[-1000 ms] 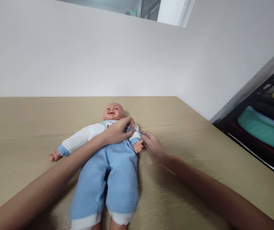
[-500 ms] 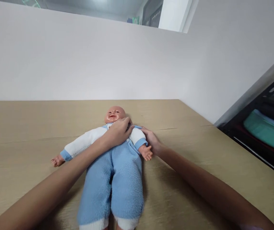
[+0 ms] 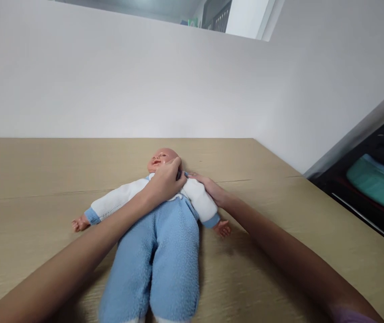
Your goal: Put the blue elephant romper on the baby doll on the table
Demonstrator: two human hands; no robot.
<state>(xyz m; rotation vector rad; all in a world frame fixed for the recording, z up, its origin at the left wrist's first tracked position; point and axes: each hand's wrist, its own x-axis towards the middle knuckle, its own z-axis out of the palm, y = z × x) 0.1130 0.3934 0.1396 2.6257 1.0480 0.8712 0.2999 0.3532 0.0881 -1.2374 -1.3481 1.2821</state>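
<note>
A baby doll [image 3: 174, 251] in a blue and white fleece outfit lies on its back on the wooden table [image 3: 37, 170], head toward the wall. Across its chest reaches my left hand [image 3: 166, 181], fingers closed on the blue-edged cloth at the doll's neck and shoulder, close to its chin. My right hand [image 3: 210, 187] rests at the doll's shoulder on the right, its fingertips at the collar edge and partly hidden behind the white sleeve. Both doll arms are spread out to the sides.
Behind the table rises a white wall [image 3: 127, 80] with an opening at the top. On the right, beyond the table edge, a black rack [image 3: 356, 193] holds folded green cloth [image 3: 376, 184].
The doll's arm on the right has swung outward, and its head has turned slightly to the left. My left hand has moved up a little; my right hand has shifted up over the shoulder.
</note>
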